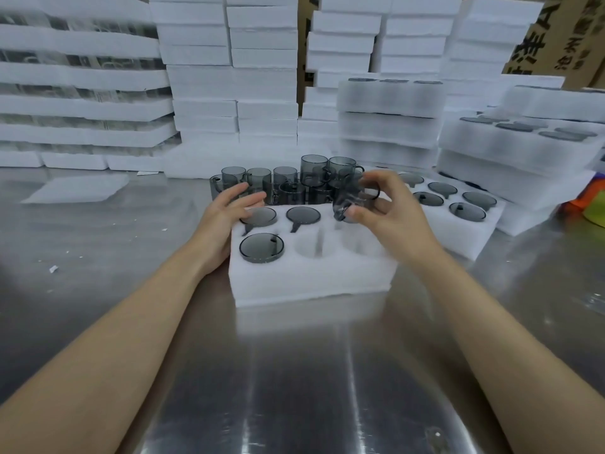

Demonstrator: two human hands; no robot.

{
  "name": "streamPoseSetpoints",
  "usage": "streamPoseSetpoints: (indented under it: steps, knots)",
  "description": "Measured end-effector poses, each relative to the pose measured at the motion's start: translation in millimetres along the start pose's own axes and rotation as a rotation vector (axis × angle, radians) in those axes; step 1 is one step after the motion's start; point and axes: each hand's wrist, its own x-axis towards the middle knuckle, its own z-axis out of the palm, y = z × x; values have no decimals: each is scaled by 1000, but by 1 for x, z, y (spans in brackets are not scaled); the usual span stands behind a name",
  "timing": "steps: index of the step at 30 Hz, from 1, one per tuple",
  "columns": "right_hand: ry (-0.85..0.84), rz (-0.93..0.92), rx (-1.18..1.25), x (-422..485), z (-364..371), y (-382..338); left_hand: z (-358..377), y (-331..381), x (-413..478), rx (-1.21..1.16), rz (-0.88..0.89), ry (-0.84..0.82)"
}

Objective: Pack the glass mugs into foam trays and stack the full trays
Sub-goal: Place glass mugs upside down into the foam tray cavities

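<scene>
Holding a smoky glass mug (355,199) tilted above the back-right pocket of the near foam tray (311,280), the right hand (389,208) pinches it between thumb and fingers; motion blur smears the mug's outline, handle barely readable. Left hand (229,208) lies flat and open on the tray's back-left corner, gripping nothing. Three pockets filled: two in the back row, one front-left; two front pockets bare. Loose mugs (288,181) cluster just behind the tray, partly hidden by both hands, so no count. A second tray (458,211) to the right is full. Stacked trays (389,119) behind, contents hazy. Steel table (294,371) below, forearms cut off at the frame edge.
</scene>
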Motion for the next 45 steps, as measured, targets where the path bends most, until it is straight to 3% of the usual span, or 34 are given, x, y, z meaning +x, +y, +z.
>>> streamPoseSetpoints:
  steps: [6, 14, 28, 37, 40, 43, 45]
  knots:
    - [7, -41, -167, -1, 5, 5, 6, 4, -5, 184, -62, -84]
    - [-149, -234, -310, 0, 1, 7, 3, 6, -4, 257, -70, -139]
    - [-186, -64, -543, 1, 0, 6, 2, 0, 0, 230, -42, -134]
    - [-485, 95, -590, -2, -3, -1, 1, -1, -1, 207, -28, -141]
    - [-527, 149, -599, 0, -1, -1, 2, -2, 2, 170, 32, 51]
    - [-539, 159, -621, 2, 0, -1, -5, -9, 14, 473, 156, 450]
    - [-534, 157, -612, 1, 0, 0, -12, -16, 26, 645, 168, 539]
